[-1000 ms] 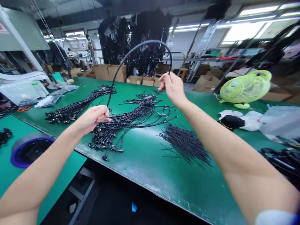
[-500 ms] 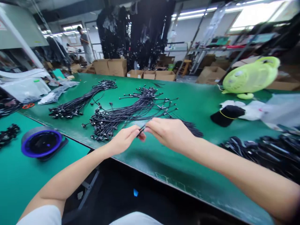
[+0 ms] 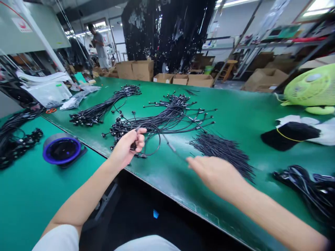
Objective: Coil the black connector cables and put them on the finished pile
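Observation:
In the head view my left hand (image 3: 128, 147) is closed around a thin black cable (image 3: 158, 139), which curves in a loop off its right side. My right hand (image 3: 213, 170) pinches the far end of that cable, stretched between the hands with a pale sleeve on it; this stretch is blurred. Just beyond my left hand lies a heap of black cables (image 3: 159, 118) with connectors at both ends. A pile of thin black strips (image 3: 222, 150) sits right behind my right hand. A second cable bundle (image 3: 104, 106) lies further left.
A blue-rimmed round dish (image 3: 61, 149) stands on the left table, near more cables (image 3: 19, 150). On the right are a black bundle with a yellow band (image 3: 290, 136), coiled cables (image 3: 309, 191) and a green fan (image 3: 311, 85). Cardboard boxes (image 3: 134, 70) line the back; a person (image 3: 98, 48) stands beyond.
My hands have moved apart from being close together, my right hand going right and toward me. The cable now spans between them, and the view has shifted left.

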### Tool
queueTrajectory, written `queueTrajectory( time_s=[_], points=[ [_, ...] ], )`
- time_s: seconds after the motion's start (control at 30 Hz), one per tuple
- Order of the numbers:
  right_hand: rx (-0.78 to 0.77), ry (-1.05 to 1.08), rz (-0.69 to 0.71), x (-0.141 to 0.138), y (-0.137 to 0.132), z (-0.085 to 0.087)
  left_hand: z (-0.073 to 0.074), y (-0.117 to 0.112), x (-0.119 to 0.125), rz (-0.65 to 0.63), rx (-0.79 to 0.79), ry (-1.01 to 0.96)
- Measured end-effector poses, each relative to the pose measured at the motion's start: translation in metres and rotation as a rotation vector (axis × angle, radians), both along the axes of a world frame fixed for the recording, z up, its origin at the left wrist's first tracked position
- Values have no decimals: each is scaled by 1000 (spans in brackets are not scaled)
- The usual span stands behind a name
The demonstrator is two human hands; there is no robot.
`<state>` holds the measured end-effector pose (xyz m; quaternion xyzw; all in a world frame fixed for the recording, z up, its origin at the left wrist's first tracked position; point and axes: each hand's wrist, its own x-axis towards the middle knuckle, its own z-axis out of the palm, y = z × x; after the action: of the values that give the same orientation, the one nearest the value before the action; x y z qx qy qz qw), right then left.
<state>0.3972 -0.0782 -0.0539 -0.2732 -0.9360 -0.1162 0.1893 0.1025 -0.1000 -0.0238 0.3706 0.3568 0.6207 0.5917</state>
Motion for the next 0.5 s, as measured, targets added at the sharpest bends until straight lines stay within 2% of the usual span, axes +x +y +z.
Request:
queueTrajectory(
  time_s=[0.07, 0.1, 0.17, 0.23, 0.3, 0.33, 0.37, 0.43, 0.5],
  points=[
    [-80, -94, 142, -21, -23, 2, -16, 3, 20, 35, 92, 286],
    [-124, -103, 181, -29, -30, 7, -22, 2, 30, 5, 146, 424],
    [-170, -39, 173, -40, -33, 19, -29, -5, 46, -132, 251, 647],
    [-215, 101, 111, -44, -26, 31, -30, -14, 54, -285, 314, 735],
    [-298, 228, 77, -43, -17, 36, -29, -18, 56, -391, 293, 666],
    [-334, 252, 82, -41, -14, 36, -28, -16, 55, -402, 254, 580],
    [-346, 245, 92, -38, -12, 35, -27, -13, 51, -367, 204, 466],
    [-282, 181, 76, -28, -10, 31, -24, -2, 39, -187, 73, 196],
    [-124, 133, -70, -10, -4, 27, -20, 9, 19, -17, -95, -97]
  ],
)
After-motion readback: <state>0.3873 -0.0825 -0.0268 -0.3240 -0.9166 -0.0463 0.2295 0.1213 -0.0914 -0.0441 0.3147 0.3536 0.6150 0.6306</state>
